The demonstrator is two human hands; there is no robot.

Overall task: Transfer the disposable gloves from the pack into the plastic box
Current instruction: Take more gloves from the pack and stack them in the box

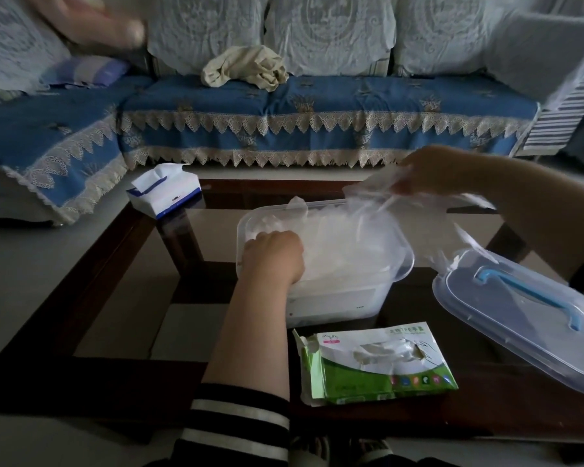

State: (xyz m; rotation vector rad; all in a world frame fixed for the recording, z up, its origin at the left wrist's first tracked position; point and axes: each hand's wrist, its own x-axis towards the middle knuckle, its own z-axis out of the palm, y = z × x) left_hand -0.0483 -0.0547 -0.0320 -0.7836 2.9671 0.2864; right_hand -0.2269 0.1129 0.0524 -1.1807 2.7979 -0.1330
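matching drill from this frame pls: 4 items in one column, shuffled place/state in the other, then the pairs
Items:
1. glove pack
2. box lid
3. tissue pack
4. plastic box

Places/states:
A. far left part of the table, towards the sofa
B. centre of the table, open, gloves inside, left hand reaching in
C. near table edge, green and white, torn open
D. right of the box, clear with a blue handle, lying off the box

Pairs: 1-C, 2-D, 3-A, 4-B

Extra: the right hand holds a clear glove above the box.
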